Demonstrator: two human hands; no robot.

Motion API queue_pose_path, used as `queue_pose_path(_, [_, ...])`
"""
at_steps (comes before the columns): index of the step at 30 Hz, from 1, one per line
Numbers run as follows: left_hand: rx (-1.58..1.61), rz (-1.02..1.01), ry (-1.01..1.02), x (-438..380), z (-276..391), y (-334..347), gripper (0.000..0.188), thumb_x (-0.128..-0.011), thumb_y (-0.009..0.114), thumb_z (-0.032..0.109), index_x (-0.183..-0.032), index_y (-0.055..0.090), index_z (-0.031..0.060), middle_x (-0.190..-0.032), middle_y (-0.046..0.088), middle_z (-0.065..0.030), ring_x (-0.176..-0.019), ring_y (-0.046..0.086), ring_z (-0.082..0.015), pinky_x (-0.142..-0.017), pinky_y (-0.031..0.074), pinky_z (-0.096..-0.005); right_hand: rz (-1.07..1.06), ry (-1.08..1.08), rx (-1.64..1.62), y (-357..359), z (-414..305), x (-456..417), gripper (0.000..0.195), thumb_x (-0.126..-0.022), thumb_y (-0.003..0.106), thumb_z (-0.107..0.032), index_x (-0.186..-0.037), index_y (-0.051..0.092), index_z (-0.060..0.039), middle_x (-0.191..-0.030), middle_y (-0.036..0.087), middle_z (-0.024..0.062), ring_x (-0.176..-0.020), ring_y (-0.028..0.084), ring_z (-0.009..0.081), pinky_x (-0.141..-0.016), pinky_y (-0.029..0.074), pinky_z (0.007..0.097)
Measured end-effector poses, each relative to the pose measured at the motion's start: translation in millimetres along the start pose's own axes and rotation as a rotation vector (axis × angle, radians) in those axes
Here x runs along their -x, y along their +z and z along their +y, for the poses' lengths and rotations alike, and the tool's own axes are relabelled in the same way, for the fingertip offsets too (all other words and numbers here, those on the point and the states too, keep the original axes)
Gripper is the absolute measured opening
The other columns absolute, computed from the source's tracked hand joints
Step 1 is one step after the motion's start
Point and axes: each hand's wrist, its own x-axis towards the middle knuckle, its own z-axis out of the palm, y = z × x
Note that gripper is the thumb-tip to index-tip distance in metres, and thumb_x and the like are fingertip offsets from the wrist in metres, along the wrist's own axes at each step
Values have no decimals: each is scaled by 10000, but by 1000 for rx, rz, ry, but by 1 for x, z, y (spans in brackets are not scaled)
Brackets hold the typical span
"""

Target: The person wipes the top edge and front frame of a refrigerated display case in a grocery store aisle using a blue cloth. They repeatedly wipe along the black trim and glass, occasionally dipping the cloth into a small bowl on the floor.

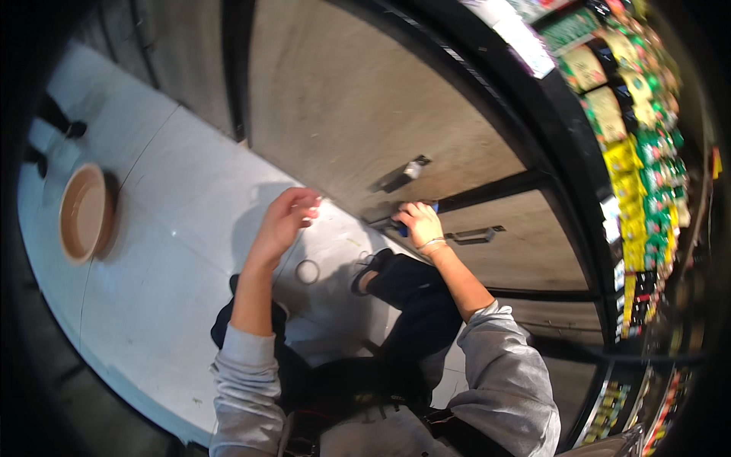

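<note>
My right hand (pixel 420 224), with a thin bracelet at the wrist, is closed around a blue cloth or similar blue item (pixel 403 229), mostly hidden by the fingers. It rests against the black frame between two brown cabinet doors (pixel 371 103), low near the floor. My left hand (pixel 289 214) is raised over the pale floor, fingers half curled and slightly blurred, with nothing seen in it. A door handle (pixel 406 173) sits above my right hand, and another handle (pixel 477 235) lies to its right. A thin ring (pixel 308 272) lies on the floor between my feet.
A round tan basin (pixel 85 214) stands on the tiled floor (pixel 171 274) at the left. Beyond it, another person's feet (pixel 75 129) show. Shelves of colourful packaged goods (pixel 625 200) run along the right above the cabinets. My shoe (pixel 371 268) is close to the cabinet base.
</note>
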Motion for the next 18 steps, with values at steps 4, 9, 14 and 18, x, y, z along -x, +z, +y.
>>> queue_pose_path(4, [5, -29, -24, -5, 6, 16, 290, -913, 577, 215, -1148, 588, 46, -1046, 637, -33, -931, 600, -123, -830, 474, -285, 557, -57, 218, -141, -3, 0, 406, -732, 612, -111, -1135, 655, -140, -1194, 594, 81, -1093, 561, 283, -866, 452, 405])
queue_pose_path(9, [5, -107, 96, -15, -24, -2, 274, -983, 518, 244, -1147, 588, 36, -1024, 636, -37, -927, 605, -116, -801, 487, -277, 825, 207, 387, -226, 21, -23, 575, -733, 607, 12, -1299, 559, -76, -1225, 591, 129, -1111, 555, 326, -936, 436, 433])
queue_pose_path(14, [43, -197, 179, -8, -32, 27, 214, -970, 570, 182, -1110, 600, 22, -970, 633, -51, -878, 613, -125, -766, 502, -270, 812, 153, 538, -223, 25, -47, 526, -809, 582, -68, -1333, 539, -76, -1209, 596, 128, -1093, 571, 316, -959, 429, 406])
queue_pose_path(18, [-47, -157, 148, -11, -33, 22, 171, -962, 564, 129, -1096, 592, 27, -962, 638, -62, -872, 612, -133, -781, 502, -285, 862, 16, 510, -224, -9, -120, 483, -852, 549, -88, -1334, 547, -87, -1216, 592, 120, -1111, 569, 302, -965, 428, 395])
